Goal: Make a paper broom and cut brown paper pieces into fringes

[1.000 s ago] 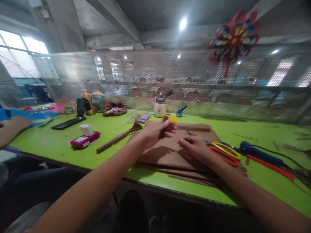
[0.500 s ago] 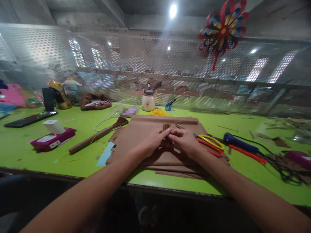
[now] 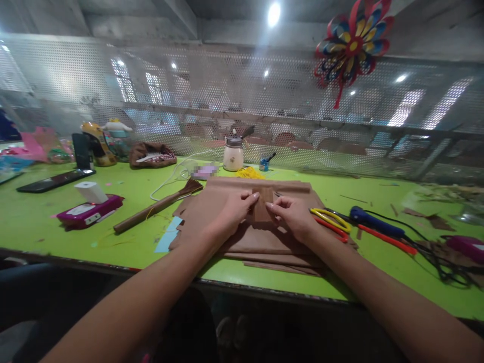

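Observation:
Between my two hands is a small brown paper piece [image 3: 262,205] with fine lines running down it, spread wide and held over the paper stack. My left hand [image 3: 242,205] pinches its left edge between thumb and fingers. At the right edge, the thumb and fingers of my right hand [image 3: 289,212] are closed on it too. Beneath lies a stack of large brown paper sheets [image 3: 223,189]. Just right of my right hand are scissors with yellow and red handles [image 3: 333,222]; their blades are partly hidden by that hand.
Left on the green table [image 3: 143,252] lie a rolled brown paper stick with a fringed end [image 3: 159,205], a purple tissue pack [image 3: 91,209] and a phone [image 3: 56,180]. A blue-handled tool [image 3: 376,222] with a black cord lies right. A jar [image 3: 233,154] stands behind.
The brown paper piece was a narrow, gathered bundle and is now spread wider. My hands have moved apart, each keeping its hold on one edge. The camera view has shifted slightly.

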### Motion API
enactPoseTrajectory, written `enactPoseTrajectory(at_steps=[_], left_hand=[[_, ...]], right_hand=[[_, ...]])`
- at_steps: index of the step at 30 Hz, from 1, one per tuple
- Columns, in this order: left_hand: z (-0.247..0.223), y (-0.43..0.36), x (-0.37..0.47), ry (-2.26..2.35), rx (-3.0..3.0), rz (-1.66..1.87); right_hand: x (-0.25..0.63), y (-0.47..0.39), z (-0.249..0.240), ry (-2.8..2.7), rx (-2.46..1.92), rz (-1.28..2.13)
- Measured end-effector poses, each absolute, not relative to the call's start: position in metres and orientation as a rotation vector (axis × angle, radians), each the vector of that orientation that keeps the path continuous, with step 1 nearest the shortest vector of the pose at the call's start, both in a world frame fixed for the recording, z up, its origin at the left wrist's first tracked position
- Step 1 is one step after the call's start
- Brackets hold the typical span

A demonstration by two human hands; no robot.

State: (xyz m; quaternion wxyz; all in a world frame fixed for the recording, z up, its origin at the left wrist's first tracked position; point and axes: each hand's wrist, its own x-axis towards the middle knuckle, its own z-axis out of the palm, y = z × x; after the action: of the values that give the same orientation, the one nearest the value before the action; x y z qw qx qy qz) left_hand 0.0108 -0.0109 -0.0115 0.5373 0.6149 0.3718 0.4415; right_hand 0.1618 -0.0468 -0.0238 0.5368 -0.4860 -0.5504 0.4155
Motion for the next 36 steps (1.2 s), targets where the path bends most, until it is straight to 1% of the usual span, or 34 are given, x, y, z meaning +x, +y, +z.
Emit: enactPoseTrajectory(at_steps=[4, 9, 20, 27, 31, 36], left_hand=[[-0.009, -0.014, 0.011, 0.853, 1.517, 1.016], [-0.012, -0.018, 0.015, 0.742, 1.556, 0.938], [-0.013, -0.014, 0.013, 0.872, 1.611, 1.101], [-0.019, -0.006, 0.01, 1.117, 1.724, 1.324], [-0.011, -0.01, 0.008, 1.179, 1.771, 1.349], [0.014, -0.036, 0.009, 1.241, 1.825, 1.29]], right_hand=[[0.162, -0.045, -0.025, -1.351, -1.159, 0.988], [0.163, -0.045, -0.02, -1.314, -1.027, 0.945], [0.169, -0.043, -0.024, -1.233, -0.889, 1.209], [0.169, -0.041, -0.027, -1.196, -0.9, 1.231], [0.17, -0.045, -0.021, -1.131, -0.906, 1.266], [0.166, -0.053, -0.012, -1.13, -0.76, 1.428]])
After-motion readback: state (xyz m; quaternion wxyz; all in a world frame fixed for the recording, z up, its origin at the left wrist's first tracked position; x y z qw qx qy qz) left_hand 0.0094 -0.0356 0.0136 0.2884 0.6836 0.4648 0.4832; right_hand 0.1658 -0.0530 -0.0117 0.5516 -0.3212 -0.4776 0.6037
